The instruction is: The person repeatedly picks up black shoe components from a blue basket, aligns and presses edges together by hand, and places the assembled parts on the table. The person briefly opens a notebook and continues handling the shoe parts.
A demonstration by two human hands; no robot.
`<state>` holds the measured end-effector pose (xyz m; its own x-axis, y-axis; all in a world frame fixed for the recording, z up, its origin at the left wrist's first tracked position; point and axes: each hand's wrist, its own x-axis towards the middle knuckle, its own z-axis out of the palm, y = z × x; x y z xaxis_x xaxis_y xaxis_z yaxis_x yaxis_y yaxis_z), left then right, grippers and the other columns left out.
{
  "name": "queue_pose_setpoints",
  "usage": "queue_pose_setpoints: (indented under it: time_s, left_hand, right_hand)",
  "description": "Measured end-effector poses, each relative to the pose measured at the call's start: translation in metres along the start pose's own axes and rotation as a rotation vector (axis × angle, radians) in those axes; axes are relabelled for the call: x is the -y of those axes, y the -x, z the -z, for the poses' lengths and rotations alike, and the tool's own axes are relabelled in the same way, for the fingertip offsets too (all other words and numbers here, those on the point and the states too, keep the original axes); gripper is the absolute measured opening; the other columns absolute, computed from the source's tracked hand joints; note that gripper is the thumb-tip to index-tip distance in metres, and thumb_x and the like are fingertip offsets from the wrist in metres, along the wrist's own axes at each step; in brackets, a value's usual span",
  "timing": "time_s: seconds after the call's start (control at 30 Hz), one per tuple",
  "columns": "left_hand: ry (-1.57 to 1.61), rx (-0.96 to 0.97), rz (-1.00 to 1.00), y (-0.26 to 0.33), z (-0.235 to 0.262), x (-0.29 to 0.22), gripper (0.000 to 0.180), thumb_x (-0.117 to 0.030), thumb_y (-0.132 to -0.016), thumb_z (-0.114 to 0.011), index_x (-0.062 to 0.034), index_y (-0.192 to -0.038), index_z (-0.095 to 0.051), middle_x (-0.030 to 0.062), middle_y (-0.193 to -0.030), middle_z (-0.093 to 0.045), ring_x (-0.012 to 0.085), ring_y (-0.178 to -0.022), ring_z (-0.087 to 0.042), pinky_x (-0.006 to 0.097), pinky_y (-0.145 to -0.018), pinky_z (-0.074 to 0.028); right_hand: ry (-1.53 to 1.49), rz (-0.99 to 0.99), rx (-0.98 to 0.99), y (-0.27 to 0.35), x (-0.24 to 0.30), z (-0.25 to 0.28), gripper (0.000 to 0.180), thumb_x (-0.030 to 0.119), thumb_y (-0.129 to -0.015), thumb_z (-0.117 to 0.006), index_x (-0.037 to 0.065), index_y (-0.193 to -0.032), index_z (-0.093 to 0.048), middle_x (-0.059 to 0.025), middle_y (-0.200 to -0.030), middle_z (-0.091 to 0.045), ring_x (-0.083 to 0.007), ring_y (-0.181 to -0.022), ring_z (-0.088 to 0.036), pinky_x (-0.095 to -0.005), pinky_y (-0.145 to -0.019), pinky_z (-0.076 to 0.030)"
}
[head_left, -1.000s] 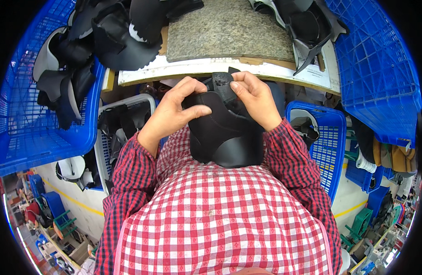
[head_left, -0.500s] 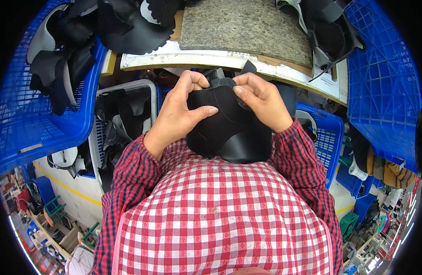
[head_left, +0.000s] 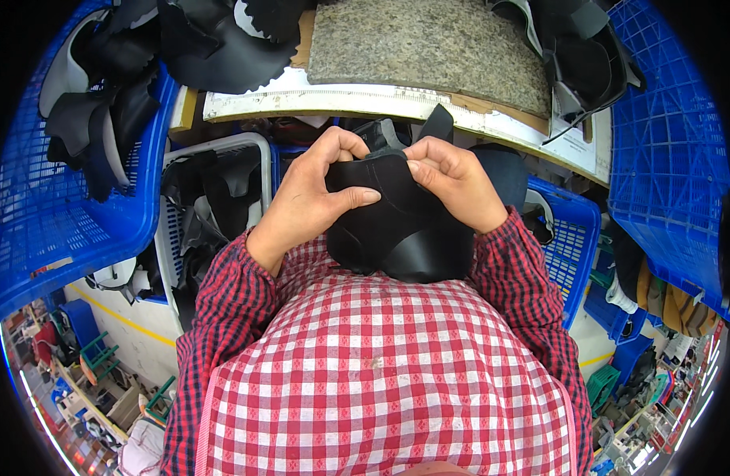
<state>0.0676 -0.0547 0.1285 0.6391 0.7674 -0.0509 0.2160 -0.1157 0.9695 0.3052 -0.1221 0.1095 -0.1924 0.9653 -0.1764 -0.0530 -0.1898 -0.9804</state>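
Head view: both hands work one black piece (head_left: 401, 230) at frame centre, held against the checked shirt (head_left: 381, 373).

Left hand (head_left: 313, 194): grasping the piece's left edge, thumb laid flat across its face, fingers curled over the top rim.

Right hand (head_left: 452, 178): pinching the top rim, fingertips (head_left: 416, 163) pressed onto the folded edge beside a black strap (head_left: 436, 127) that sticks up behind it.

Change since one second ago: the hands have closed in toward each other at the top of the piece. The left hand, earlier spread along the side, now meets the right at the rim, and the fold there looks tighter. The piece has kept its place at the chest. Judgement: shaping of the upper edge is under way, not finished.

Surroundings: a grey pad (head_left: 428, 47) lies on the bench at upper centre. Blue crates (head_left: 55, 214) at upper left and upper right (head_left: 666, 143) hold more black pieces. A white basket (head_left: 214, 151) sits left of the hands.
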Motion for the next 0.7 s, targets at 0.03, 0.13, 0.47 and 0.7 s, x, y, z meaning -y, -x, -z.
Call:
queue_pose_setpoints:
  time_s: [0.03,0.13,0.47,0.7]
  left_hand:
    - [-0.001,0.005,0.004,-0.001,0.0,0.0,0.044,-0.004,-0.079,-0.085,-0.0031,-0.114,-0.059,0.0015,-0.099,-0.062,0.0089,-0.094,-0.059,0.026,-0.088,-0.048]
    - [-0.017,0.017,0.018,-0.001,-0.001,-0.002,0.037,-0.006,-0.08,-0.085,-0.0027,-0.108,-0.06,0.0006,-0.098,-0.061,0.0089,-0.094,-0.057,0.026,-0.087,-0.047]
    - [0.015,0.028,0.028,-0.003,-0.004,-0.008,0.031,-0.014,-0.082,-0.086,-0.0014,-0.101,-0.064,0.0046,-0.092,-0.065,0.0127,-0.09,-0.061,0.029,-0.084,-0.05]
    - [0.086,0.026,0.016,-0.002,-0.007,-0.002,0.026,-0.011,-0.082,-0.085,-0.0003,-0.099,-0.068,0.0041,-0.093,-0.067,0.0119,-0.09,-0.062,0.028,-0.083,-0.049]
  right_hand:
    - [-0.024,-0.002,0.012,0.0,0.0,0.001,0.018,0.011,-0.107,-0.06,-0.002,-0.118,-0.066,-0.0018,-0.105,-0.072,-0.0067,-0.098,-0.066,-0.0248,-0.089,-0.055]
    - [0.051,0.021,0.017,0.002,0.002,0.003,0.018,0.011,-0.107,-0.06,-0.002,-0.118,-0.066,-0.0018,-0.105,-0.072,-0.007,-0.099,-0.066,-0.0251,-0.089,-0.055]
    - [-0.013,0.018,0.009,0.013,0.003,0.004,0.019,0.011,-0.107,-0.061,-0.003,-0.118,-0.065,-0.0035,-0.109,-0.072,-0.0077,-0.101,-0.066,-0.0243,-0.091,-0.054]
    - [0.03,0.026,0.008,0.015,0.006,0.005,0.019,0.012,-0.107,-0.061,-0.003,-0.118,-0.065,-0.0033,-0.108,-0.072,-0.0071,-0.102,-0.066,-0.0245,-0.091,-0.053]
